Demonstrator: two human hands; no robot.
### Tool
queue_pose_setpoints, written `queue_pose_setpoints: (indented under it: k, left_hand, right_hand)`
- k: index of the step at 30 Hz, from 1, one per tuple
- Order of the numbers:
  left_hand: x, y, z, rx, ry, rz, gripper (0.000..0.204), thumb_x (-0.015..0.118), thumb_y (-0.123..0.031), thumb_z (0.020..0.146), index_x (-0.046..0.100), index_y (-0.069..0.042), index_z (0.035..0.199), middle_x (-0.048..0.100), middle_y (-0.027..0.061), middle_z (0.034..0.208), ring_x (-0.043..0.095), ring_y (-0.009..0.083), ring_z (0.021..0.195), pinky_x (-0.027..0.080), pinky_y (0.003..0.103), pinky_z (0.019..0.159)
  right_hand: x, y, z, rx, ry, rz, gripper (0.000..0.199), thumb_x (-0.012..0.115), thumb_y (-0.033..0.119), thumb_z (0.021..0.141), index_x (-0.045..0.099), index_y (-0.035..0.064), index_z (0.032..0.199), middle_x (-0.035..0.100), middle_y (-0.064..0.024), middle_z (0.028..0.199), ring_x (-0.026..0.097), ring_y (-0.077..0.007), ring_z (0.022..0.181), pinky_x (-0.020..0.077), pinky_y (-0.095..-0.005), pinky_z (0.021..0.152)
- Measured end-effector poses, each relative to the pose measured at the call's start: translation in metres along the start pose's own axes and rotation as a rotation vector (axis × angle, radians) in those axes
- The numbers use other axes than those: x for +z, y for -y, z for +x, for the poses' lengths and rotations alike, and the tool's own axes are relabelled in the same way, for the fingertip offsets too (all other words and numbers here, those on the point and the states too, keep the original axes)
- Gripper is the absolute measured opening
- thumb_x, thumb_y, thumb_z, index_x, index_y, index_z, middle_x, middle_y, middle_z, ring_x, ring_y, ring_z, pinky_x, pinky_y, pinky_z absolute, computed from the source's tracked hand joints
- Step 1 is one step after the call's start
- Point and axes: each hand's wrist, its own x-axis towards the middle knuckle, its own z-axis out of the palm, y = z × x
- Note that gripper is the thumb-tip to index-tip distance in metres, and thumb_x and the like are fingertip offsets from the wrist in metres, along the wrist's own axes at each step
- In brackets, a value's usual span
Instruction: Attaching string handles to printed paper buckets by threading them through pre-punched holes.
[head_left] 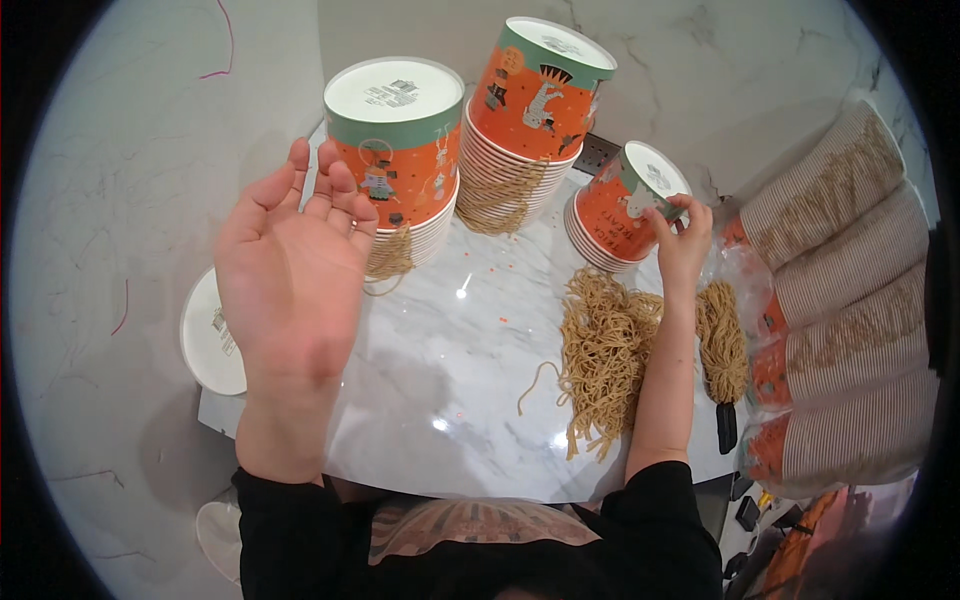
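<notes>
My left hand (pixel 292 265) is raised palm up, its fingers loosely bent and apart, with nothing in it. Behind it stands a tall nested stack of upside-down orange paper buckets (pixel 425 170) with green bands and white bases. My right hand (pixel 684 240) pinches the green edge of the top paper bucket (pixel 612 213) in a short upside-down stack at the right. Tan cord (pixel 605 350) lies in a tangled heap beside my right forearm. A bundled hank of the same cord (pixel 722 345) rests on that forearm's other side.
Another tall bucket stack (pixel 530 110) stands at the back, cord handles hanging from its rims. Long plastic-wrapped bucket stacks (pixel 850 290) line the right side. A white round bucket base (pixel 212 335) shows at the left edge of the marble-patterned table (pixel 450 390). A power socket (pixel 598 152) is behind.
</notes>
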Motion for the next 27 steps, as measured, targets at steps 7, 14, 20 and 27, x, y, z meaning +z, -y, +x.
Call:
queue_pose_setpoints:
  k: [7,14,20,27]
  left_hand:
    - [0.0,0.014,0.0,-0.068,-0.044,0.024,0.034,0.056,-0.011,0.095,0.05,-0.002,0.127,0.055,0.0085,0.117,0.053,0.0171,0.102,0.043,0.033,0.094]
    - [-0.002,0.013,-0.001,-0.076,-0.017,0.004,0.033,0.056,-0.011,0.095,0.052,-0.002,0.126,0.055,0.0082,0.118,0.054,0.0168,0.103,0.043,0.032,0.093]
    - [0.001,0.019,-0.001,-0.099,0.066,0.128,0.041,0.058,-0.013,0.095,0.048,0.002,0.133,0.055,0.0104,0.123,0.054,0.0183,0.108,0.043,0.033,0.095]
    - [0.026,0.051,-0.026,-0.034,0.368,0.658,0.068,0.069,-0.02,0.093,0.037,0.005,0.148,0.052,0.0132,0.143,0.049,0.0219,0.133,0.036,0.036,0.114]
  right_hand:
    - [-0.015,0.016,0.007,0.039,-0.054,0.017,0.037,0.087,0.015,0.079,0.068,0.0024,0.108,0.059,-0.0089,0.116,0.063,-0.02,0.103,0.0566,-0.0316,0.083]
    - [-0.024,0.018,0.011,-0.021,-0.179,0.162,0.034,0.085,0.01,0.081,0.066,0.0052,0.109,0.055,-0.0074,0.119,0.062,-0.0169,0.098,0.0542,-0.0354,0.093]
    - [-0.046,0.077,0.005,-0.303,-0.518,0.209,0.034,0.081,-0.001,0.083,0.062,0.0034,0.111,0.049,-0.0097,0.138,0.051,-0.0254,0.133,0.0545,-0.0335,0.099]
    - [-0.079,0.126,-0.035,-0.246,-0.049,0.71,0.035,0.077,-0.01,0.081,0.062,-0.0003,0.11,0.062,-0.0158,0.127,0.062,-0.0234,0.119,0.0584,-0.0345,0.093]
